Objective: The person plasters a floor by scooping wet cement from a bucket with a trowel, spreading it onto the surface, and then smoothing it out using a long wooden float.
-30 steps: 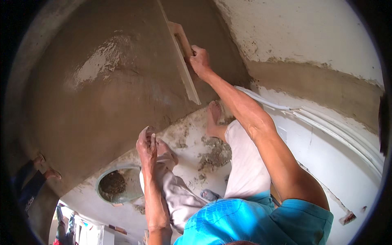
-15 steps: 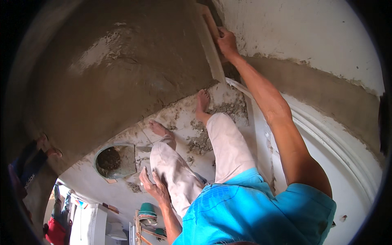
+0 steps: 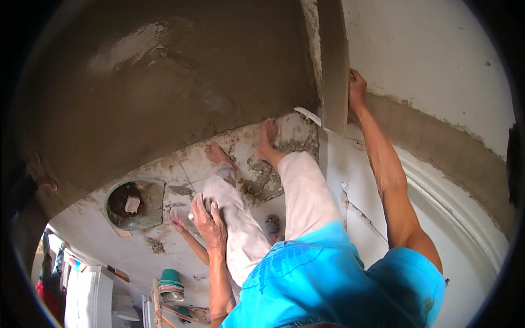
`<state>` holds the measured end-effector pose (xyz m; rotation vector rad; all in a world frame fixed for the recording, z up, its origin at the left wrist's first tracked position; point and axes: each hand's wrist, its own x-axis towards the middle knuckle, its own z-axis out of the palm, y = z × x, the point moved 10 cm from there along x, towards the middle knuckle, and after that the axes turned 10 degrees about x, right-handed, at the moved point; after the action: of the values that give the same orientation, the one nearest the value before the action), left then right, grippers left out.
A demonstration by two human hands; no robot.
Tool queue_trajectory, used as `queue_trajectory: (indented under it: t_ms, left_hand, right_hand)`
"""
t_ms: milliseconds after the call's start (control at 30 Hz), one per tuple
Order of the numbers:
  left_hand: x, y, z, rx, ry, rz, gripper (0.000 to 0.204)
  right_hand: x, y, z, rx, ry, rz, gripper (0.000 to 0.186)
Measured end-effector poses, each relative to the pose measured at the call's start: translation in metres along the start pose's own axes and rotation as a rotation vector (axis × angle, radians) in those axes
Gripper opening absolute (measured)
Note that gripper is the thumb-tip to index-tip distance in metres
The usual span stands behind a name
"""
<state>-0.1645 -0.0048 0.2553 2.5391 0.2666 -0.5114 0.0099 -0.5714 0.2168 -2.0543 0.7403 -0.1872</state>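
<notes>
My right hand [image 3: 357, 90] is closed on a long plastering float [image 3: 334, 68], its flat, mortar-smeared face turned toward the wet wall. The float stands upright at the corner, beside a strip of rough mortar. Across the left wall spreads smooth, wet grey-brown plaster [image 3: 164, 93]. My left hand [image 3: 210, 225] hangs by my left knee, fingers apart and slightly bent, with nothing visible in it. Close to its left reaches another person's hand [image 3: 178, 221]. A round mortar tub [image 3: 135, 224] on the floor holds dark mortar and a pinkish block [image 3: 132, 204].
A trowel [image 3: 180, 190] lies by the tub. Mortar droppings [image 3: 262, 183] cover tiles around my bare feet. A white pipe [image 3: 307, 113] juts from the corner. Another person's hand [image 3: 46, 183] is near the left wall. Green buckets [image 3: 170, 277] stand behind; a slippered foot [image 3: 272, 224] shows.
My right hand and the float have come away from the left wall, rightward, and the float has turned. Another person's hand now shows beside my left hand. A pinkish block now lies in the tub.
</notes>
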Motion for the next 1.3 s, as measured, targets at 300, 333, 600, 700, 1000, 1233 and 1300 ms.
queue_trajectory:
  t_ms: [300,333,600,700,1000,1233,1300]
  left_hand:
    - [-0.001,-0.016,0.006,0.028,-0.040,-0.052,0.039]
    - [0.000,-0.014,0.006,0.012,-0.020,-0.052,0.038]
    - [-0.044,0.019,-0.005,0.026,0.093,-0.308,0.038]
    - [-0.048,0.032,0.001,0.142,0.134,-0.324,0.038]
    - [0.053,0.027,0.020,0.044,0.205,-0.133,0.040]
    - [0.092,0.092,0.105,-0.065,-0.204,0.154,0.041]
    - [0.094,0.084,0.102,-0.021,-0.194,0.140,0.040]
  right_hand:
    - [0.024,0.016,0.005,0.035,-0.022,0.044,0.036]
    - [0.036,0.021,0.007,0.037,-0.017,0.028,0.036]
    - [0.134,0.049,0.055,-0.045,-0.069,-0.068,0.039]
    - [0.161,0.043,0.060,-0.131,-0.022,-0.181,0.038]
    - [0.251,0.067,0.095,-0.244,0.023,-0.371,0.034]
    - [0.295,0.094,0.119,-0.370,-0.004,-0.350,0.036]
    - [0.306,0.097,0.133,-0.387,0.026,-0.378,0.036]
